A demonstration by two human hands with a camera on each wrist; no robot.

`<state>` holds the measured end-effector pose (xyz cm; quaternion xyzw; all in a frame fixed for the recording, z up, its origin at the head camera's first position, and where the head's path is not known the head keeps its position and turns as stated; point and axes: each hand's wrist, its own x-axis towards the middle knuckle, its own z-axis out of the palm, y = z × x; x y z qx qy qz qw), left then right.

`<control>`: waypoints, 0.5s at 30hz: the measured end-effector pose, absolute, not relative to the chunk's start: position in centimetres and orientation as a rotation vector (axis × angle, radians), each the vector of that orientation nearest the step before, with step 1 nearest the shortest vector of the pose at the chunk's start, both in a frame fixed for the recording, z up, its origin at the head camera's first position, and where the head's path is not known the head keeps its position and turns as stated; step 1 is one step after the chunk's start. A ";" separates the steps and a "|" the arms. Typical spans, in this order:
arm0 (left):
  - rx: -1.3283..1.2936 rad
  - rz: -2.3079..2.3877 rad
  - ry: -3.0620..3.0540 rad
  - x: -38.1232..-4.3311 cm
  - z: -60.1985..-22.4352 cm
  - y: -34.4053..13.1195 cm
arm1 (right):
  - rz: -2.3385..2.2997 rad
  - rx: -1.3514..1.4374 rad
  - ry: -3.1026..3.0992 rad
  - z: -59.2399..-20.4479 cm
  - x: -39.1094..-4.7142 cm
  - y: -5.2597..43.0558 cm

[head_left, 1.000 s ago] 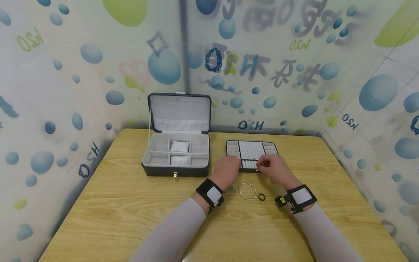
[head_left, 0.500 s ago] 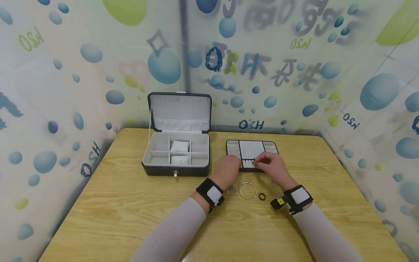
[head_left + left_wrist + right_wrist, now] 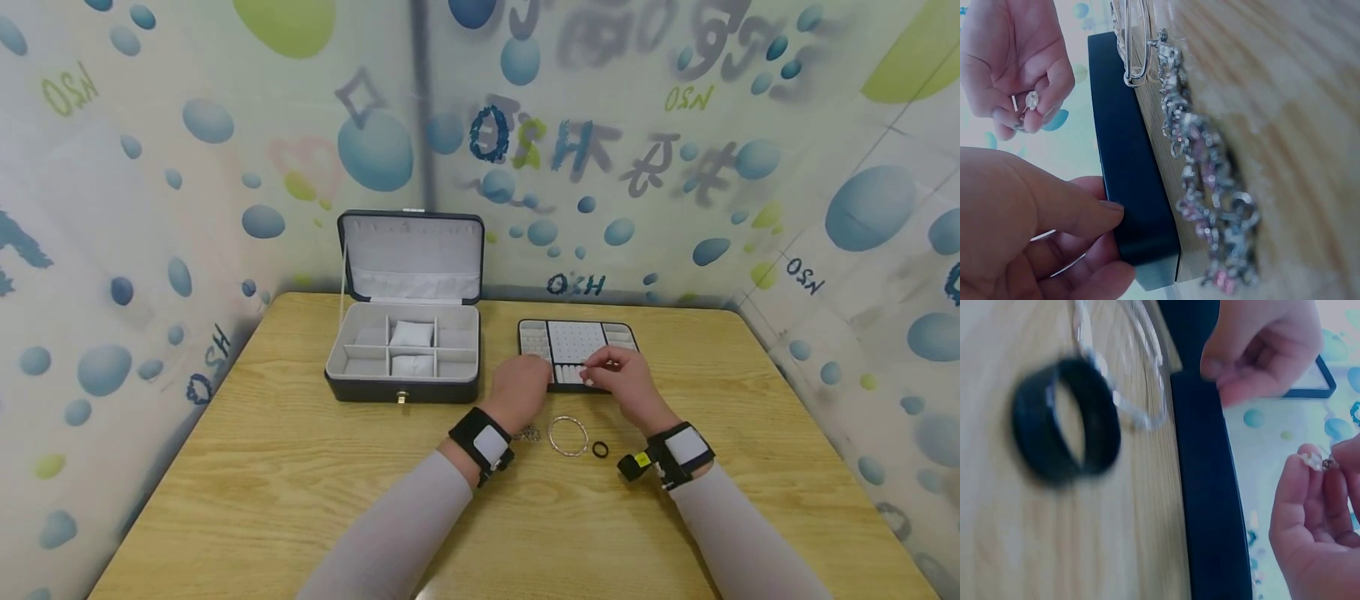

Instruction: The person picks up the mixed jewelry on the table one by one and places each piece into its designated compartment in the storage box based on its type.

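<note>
From here I see the black-sided, pale-lined tray (image 3: pixel 576 343) lying flat, the left hand (image 3: pixel 520 390) gripping its eight-o'clock corner. Toward its five o'clock, the right hand (image 3: pixel 628 385) pinches a tiny glittering piece (image 3: pixel 1032 100). Nearer me, a bunched silver-and-pink chain (image 3: pixel 1200 150) lies at seven, a shiny bangle (image 3: pixel 587 436) at six, a black ring (image 3: pixel 1032 428) just before.

mirror-reversed "h2o" lettering (image 3: pixel 529 143) repeats on the wall (image 3: pixel 450 196); grey characters (image 3: pixel 651 167) are illegible

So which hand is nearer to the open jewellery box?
Left. The left hand is just right of the jewellery box, holding the tray; the right hand is farther right, over the tray's front.
</note>
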<state>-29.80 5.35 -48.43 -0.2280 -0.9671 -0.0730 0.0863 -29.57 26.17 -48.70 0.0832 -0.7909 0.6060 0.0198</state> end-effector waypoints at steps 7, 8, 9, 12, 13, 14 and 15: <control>-0.667 -0.203 -2.889 -29.9 -48.6 5.3 | 1.669 0.093 -2.550 -48.4 -30.8 26.5; -0.671 -0.199 -2.891 -29.9 -48.6 5.3 | 1.661 0.068 -2.555 -48.4 -31.1 26.5; -0.675 -0.197 -2.889 -29.9 -48.6 5.3 | 1.652 0.040 -2.560 -48.3 -31.4 26.5; -0.685 -0.197 -2.889 -29.9 -48.6 5.4 | 1.634 -0.025 -2.556 -48.2 -32.3 26.6; -0.685 -0.191 -2.889 -29.9 -48.6 5.4 | 1.624 -0.041 -2.553 -48.2 -32.6 26.6; -0.682 -0.188 -2.885 -29.8 -48.6 5.4 | 1.604 -0.046 -2.554 -48.1 -32.9 26.6; -0.682 -0.187 -2.883 -29.9 -48.6 5.4 | 1.575 -0.045 -2.562 -48.1 -33.1 26.6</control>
